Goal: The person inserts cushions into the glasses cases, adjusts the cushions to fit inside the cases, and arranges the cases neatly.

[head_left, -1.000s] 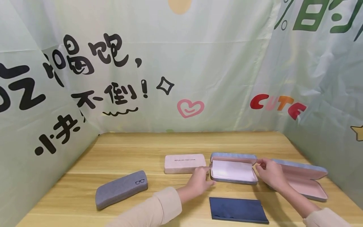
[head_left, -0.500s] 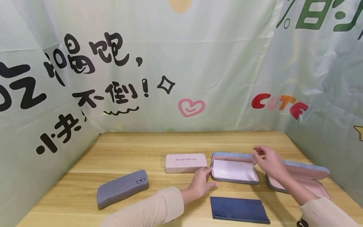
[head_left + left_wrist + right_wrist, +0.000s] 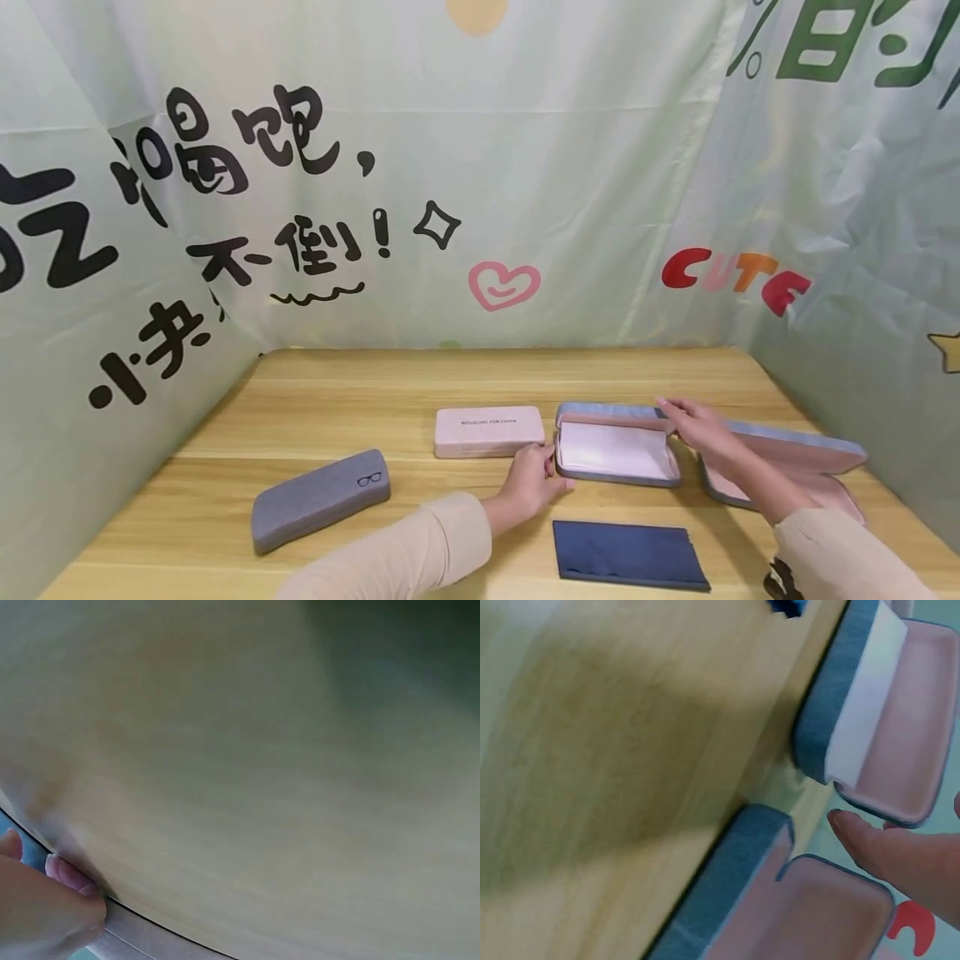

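A blue-grey glasses case with pink lining stands with its lid raised, and a flat white piece lies in its base. My left hand rests on the table at the case's left end, its fingers against the side and its thumb apart. My right hand is at the right end of the raised lid, fingertips at its top edge. In the right wrist view the thumb is near the lid's corner. A folded dark blue cloth lies in front of the case.
Another blue-grey case stands open on the right, partly behind the right forearm. A pink closed case is left of the middle case. A grey closed case lies farther left. Printed curtains surround the wooden table.
My right hand rose from the case's right side, then came left and down to the raised lid's right end. My left hand stayed near the case's left end. The cases stayed put.
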Tool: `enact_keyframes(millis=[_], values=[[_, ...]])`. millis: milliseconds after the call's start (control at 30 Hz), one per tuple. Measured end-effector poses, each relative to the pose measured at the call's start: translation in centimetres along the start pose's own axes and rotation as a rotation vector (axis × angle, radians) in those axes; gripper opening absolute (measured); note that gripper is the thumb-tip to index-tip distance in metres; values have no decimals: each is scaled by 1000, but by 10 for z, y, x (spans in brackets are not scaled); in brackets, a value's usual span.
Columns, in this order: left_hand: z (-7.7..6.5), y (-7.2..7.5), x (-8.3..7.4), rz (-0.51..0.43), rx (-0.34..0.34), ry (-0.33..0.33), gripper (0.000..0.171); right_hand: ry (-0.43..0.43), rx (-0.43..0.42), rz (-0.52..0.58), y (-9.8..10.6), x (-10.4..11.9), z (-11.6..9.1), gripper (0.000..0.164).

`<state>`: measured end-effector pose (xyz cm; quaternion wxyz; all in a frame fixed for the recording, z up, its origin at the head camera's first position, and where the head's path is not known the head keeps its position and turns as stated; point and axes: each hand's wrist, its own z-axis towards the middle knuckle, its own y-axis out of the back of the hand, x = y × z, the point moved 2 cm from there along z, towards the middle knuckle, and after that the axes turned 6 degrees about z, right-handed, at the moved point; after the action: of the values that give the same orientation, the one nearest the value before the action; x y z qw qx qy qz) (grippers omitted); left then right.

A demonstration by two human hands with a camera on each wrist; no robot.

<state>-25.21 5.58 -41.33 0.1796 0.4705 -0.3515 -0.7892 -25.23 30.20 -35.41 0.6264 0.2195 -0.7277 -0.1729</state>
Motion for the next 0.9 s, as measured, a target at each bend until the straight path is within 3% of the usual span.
enact_keyframes(millis=[267, 700, 900], values=[[4, -1, -3, -5, 27, 4, 21, -14, 97, 81, -4, -9, 2, 89], [4, -3, -2, 21, 7, 34, 21, 48, 25, 59, -8, -10, 3, 70], [4, -4, -4, 74, -29, 43, 22, 67, 37, 42, -5, -10, 2, 63]])
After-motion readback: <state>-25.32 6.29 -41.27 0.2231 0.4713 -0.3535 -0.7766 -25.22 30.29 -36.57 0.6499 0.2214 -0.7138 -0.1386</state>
